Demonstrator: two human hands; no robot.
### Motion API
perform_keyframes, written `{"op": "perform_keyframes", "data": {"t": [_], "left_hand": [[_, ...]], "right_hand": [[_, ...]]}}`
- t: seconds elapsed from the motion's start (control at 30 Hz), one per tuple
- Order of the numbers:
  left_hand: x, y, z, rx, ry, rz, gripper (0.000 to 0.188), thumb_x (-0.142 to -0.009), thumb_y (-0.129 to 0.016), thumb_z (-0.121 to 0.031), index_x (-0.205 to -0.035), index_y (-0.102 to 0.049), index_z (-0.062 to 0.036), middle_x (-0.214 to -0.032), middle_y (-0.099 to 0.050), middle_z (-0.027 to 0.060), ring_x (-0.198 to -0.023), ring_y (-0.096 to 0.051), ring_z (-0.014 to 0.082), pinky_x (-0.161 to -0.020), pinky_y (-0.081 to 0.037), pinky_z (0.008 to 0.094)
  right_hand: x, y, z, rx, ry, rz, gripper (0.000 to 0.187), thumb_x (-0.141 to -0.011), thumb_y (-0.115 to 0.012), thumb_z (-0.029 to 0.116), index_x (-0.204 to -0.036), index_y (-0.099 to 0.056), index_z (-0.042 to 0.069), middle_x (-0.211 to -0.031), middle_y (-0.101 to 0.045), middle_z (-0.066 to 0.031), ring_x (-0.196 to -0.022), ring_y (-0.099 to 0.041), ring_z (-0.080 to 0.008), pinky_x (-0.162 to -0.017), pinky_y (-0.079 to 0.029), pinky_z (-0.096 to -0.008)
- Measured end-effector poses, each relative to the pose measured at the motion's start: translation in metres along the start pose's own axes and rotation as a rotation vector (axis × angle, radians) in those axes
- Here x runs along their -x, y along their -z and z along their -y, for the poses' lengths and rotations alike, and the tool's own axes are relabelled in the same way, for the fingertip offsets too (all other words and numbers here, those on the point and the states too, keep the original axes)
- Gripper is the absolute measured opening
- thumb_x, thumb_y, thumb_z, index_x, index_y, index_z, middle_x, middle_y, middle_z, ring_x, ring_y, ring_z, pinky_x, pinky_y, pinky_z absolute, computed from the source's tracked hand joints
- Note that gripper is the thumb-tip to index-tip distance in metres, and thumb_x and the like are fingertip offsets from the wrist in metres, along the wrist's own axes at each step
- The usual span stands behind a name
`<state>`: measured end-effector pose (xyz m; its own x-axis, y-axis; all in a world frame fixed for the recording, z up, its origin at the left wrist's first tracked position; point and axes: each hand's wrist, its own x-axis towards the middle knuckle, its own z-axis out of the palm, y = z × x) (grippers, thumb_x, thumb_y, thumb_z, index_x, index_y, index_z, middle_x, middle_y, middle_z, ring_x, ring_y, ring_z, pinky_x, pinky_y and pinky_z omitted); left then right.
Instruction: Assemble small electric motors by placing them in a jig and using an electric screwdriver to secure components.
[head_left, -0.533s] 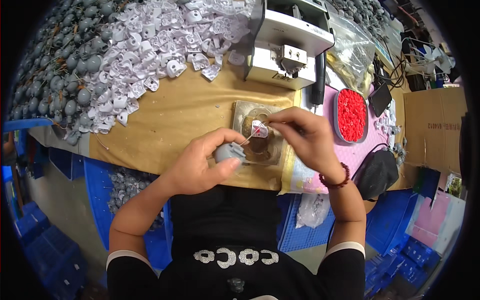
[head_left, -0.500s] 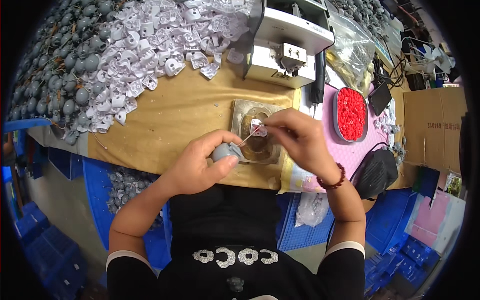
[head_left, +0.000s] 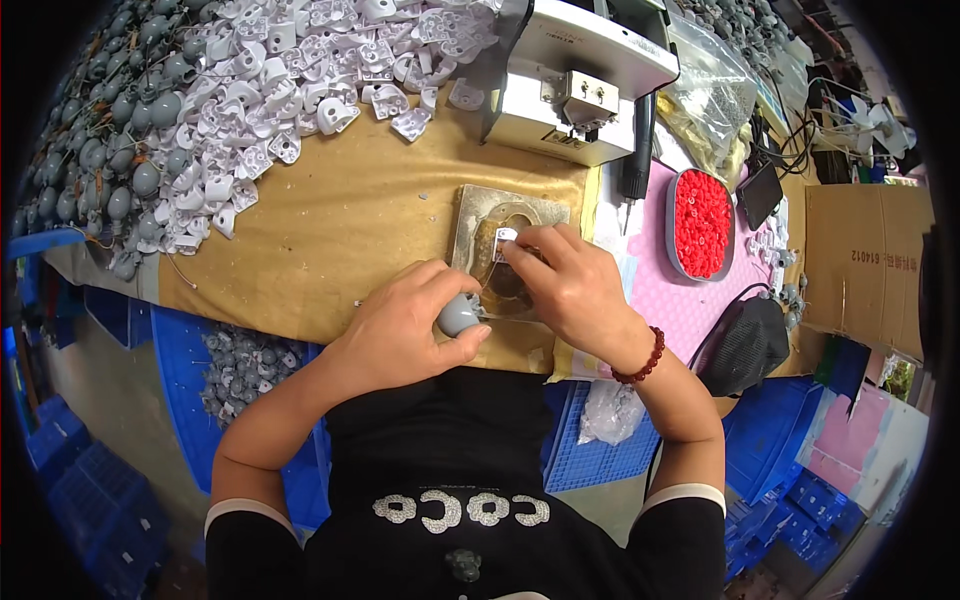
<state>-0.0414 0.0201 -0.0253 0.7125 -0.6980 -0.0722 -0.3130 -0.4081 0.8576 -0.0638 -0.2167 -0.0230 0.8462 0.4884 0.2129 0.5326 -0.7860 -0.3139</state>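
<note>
Your left hand (head_left: 405,330) is curled shut around a small rounded grey plastic piece (head_left: 459,315), thumb and fingers pinching it just above the near edge of the table (head_left: 340,225). Your right hand (head_left: 570,285) sits just beside it, fingertips closed on a small white plastic part (head_left: 506,235), which it holds over the square, worn metal plate (head_left: 480,215) lying flat on the brown paper covering of the table. A thin wire seems to run from the grey piece toward the plate, though it is too fine to trace surely. A dark red bead bracelet (head_left: 643,362) circles your right wrist.

Beyond the plate stands a boxy light-grey metal machine (head_left: 575,85), with a black pen-shaped tool (head_left: 637,150) leaning at its right side. To the right of that, on a pink foam mat (head_left: 670,295), lies an oval grey tray filled with small red parts (head_left: 702,222). A black mesh pouch (head_left: 745,345) rests at the mat's near right corner.

Across the far left of the table spreads a heap of white plastic brackets (head_left: 280,70), and left of that a mass of grey bulb-shaped pieces (head_left: 110,150). Below the table edge on your left, a blue plastic crate (head_left: 190,370) holds more grey pieces.
</note>
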Motion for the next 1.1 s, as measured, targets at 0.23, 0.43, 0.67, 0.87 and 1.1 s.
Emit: {"op": "perform_keyframes", "data": {"t": [0.23,0.43,0.67,0.87,1.1], "left_hand": [[-0.013,-0.013,-0.011,-0.51,-0.174,-0.257,0.05,-0.075,-0.066,-0.006,-0.125,-0.06,-0.0048,-0.127,-0.053,0.017,-0.12,-0.049,0.0363,-0.1,-0.041,0.0499],[-0.024,-0.042,0.004,-0.725,-0.243,-0.279,0.047,-0.079,-0.062,-0.004,-0.126,-0.062,-0.0068,-0.129,-0.057,0.0143,-0.125,-0.051,0.0308,-0.104,-0.035,0.0563],[-0.027,-0.041,0.011,-0.707,-0.331,-0.272,0.046,-0.078,-0.06,-0.002,-0.124,-0.062,-0.0042,-0.126,-0.058,0.0159,-0.122,-0.055,0.03,-0.104,-0.036,0.0572],[-0.031,-0.042,0.013,-0.685,-0.351,-0.293,0.042,-0.079,-0.061,0.001,-0.121,-0.065,-0.0059,-0.124,-0.06,0.0145,-0.12,-0.057,0.0282,-0.104,-0.037,0.054],[-0.03,-0.04,0.015,-0.656,-0.353,-0.318,0.04,-0.079,-0.062,0.001,-0.118,-0.066,-0.0064,-0.121,-0.061,0.0133,-0.117,-0.058,0.0273,-0.103,-0.037,0.0529]], "right_hand": [[0.014,-0.005,0.012,0.111,0.002,0.063,0.043,-0.07,-0.065,0.003,-0.112,-0.065,-0.004,-0.113,-0.059,-0.0129,-0.098,-0.059,-0.0293,-0.079,-0.053,-0.038],[0.032,0.006,-0.015,-0.443,-0.243,-0.123,0.044,-0.074,-0.062,-0.012,-0.115,-0.067,0.003,-0.114,-0.064,-0.0149,-0.108,-0.06,-0.0339,-0.093,-0.05,-0.0398],[0.055,0.024,-0.027,-0.474,-0.326,0.031,0.047,-0.082,-0.068,-0.002,-0.127,-0.058,0.003,-0.124,-0.061,-0.0193,-0.12,-0.057,-0.0364,-0.1,-0.047,-0.0411],[0.066,-0.007,-0.033,-0.296,-0.448,-0.159,0.031,-0.085,-0.069,0.0,-0.114,-0.059,0.003,-0.102,-0.065,-0.0105,-0.09,-0.063,-0.0223,-0.076,-0.051,-0.0327],[0.041,0.009,-0.042,-1.937,-0.757,-0.157,0.023,-0.094,-0.067,0.007,-0.115,-0.06,0.003,-0.082,-0.057,-0.002,-0.061,-0.047,-0.006,-0.055,-0.037,-0.0214]]}}
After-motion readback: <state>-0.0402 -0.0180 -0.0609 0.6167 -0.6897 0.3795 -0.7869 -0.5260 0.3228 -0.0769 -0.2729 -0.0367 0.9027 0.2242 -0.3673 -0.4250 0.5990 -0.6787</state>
